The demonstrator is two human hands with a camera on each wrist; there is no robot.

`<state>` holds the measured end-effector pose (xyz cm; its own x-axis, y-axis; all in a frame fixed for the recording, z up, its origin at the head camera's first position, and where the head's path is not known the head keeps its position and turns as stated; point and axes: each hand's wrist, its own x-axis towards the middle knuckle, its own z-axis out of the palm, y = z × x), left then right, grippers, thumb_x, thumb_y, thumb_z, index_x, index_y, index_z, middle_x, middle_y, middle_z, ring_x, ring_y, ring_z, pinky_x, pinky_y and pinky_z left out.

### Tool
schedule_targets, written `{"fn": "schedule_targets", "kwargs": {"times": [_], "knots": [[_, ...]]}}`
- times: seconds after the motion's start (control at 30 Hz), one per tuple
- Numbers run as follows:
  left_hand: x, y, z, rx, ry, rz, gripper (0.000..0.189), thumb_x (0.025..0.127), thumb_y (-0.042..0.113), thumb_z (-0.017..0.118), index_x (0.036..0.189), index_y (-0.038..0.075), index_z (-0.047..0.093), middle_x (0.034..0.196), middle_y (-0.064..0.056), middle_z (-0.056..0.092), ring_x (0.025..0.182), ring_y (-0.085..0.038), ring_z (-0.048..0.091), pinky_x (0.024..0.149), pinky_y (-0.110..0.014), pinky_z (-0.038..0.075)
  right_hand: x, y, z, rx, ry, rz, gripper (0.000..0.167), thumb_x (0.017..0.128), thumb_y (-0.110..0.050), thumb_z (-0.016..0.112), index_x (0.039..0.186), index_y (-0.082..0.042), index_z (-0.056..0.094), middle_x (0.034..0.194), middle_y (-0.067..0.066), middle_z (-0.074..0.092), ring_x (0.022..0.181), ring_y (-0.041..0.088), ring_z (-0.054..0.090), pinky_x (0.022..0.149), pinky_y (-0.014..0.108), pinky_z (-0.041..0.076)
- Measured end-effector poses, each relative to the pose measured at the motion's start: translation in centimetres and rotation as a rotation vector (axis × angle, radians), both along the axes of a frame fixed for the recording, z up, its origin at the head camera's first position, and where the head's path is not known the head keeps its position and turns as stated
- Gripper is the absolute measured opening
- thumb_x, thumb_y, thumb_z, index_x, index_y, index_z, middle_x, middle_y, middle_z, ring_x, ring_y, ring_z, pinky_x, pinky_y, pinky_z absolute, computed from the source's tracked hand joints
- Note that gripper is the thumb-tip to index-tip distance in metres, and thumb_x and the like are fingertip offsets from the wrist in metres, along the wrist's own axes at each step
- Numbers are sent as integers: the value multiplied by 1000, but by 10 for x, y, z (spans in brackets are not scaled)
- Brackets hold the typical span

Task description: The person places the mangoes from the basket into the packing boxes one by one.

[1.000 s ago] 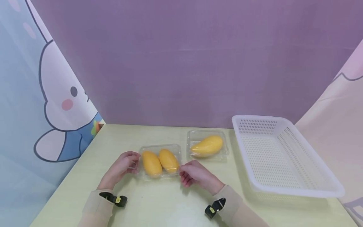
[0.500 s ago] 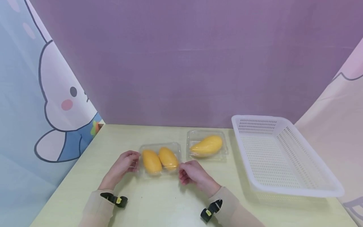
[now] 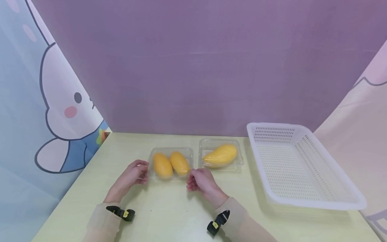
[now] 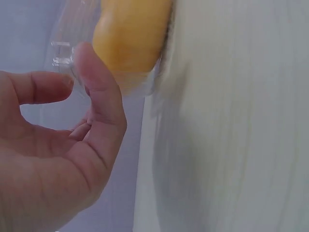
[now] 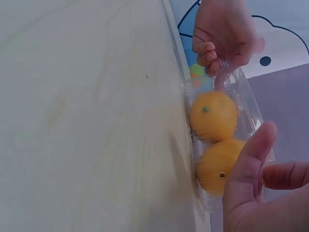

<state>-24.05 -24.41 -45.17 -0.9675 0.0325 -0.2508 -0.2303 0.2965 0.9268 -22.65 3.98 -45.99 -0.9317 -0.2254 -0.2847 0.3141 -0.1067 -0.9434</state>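
Note:
Two yellow toy-like mangoes (image 3: 163, 166) lie side by side in a clear plastic clamshell box (image 3: 186, 150) on the table. My right hand (image 3: 203, 185) is at the box's front right corner. In the right wrist view its thumb and index finger pinch the rim. My left hand (image 3: 136, 173) is at the box's left edge, its fingers loosely bent. The left wrist view shows a small gap between thumb and index fingertip, close to a clear clip (image 4: 63, 53) of the box. A second clear box (image 3: 207, 144) with one yellow mango (image 3: 220, 156) stands to the right.
A white perforated plastic basket (image 3: 299, 168) stands on the right of the pale wooden table (image 3: 169, 222). A purple cloth backdrop (image 3: 196, 84) hangs behind, and patterned cloths hang at both sides.
The box with two mangoes has slid away from me, towards the back of the table. My right hand has moved left and slightly forward with it; the left hand has stayed almost in place.

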Motion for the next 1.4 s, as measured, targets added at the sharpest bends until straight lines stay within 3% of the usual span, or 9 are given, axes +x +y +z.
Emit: {"fn": "schedule_targets", "kwargs": {"times": [0.2, 0.37, 0.7, 1.03, 1.4], "knots": [[1, 0, 0, 0, 7, -41, 47, 98, 10, 47, 140, -5, 37, 89, -15, 60, 74, -21, 60, 68, -33, 56, -3, -6, 0, -38, -11, -69, 16, 92, -3, 50, 97, 9, 59, 69, 5, 61, 54, 12, 61, 55, 25, 56], [2, 2, 1, 14, 20, -65, 53, 97, 9, 50, 144, -5, 30, 88, -15, 60, 74, -22, 60, 68, -33, 56, -7, -8, -3, -36, -20, -78, 14, 94, -4, 51, 98, 7, 59, 69, 6, 61, 53, 12, 62, 54, 26, 56], [-3, 6, -2, 62, 44, 12, 49, 95, 4, 45, 141, -7, 33, 82, -10, 56, 67, -19, 55, 60, -29, 51, -7, -10, -1, -9, -13, -58, 18, 91, -4, 51, 97, 10, 61, 68, 5, 61, 53, 12, 61, 53, 26, 56], [-14, 9, -3, 59, 42, 91, 46, 96, 6, 45, 139, -7, 39, 89, -15, 59, 67, -18, 56, 60, -29, 50, -14, -10, -3, -51, -35, -49, 24, 97, -8, 54, 103, 14, 58, 69, 5, 63, 56, 13, 64, 58, 27, 58], [-23, 20, -5, 92, 20, 158, 38, 105, 14, 43, 135, -9, 41, 84, -8, 54, 68, -16, 55, 62, -27, 51, -19, -6, -4, -108, -80, -45, 32, 105, -22, 55, 97, 8, 61, 67, 5, 65, 56, 13, 66, 60, 29, 59]]}}
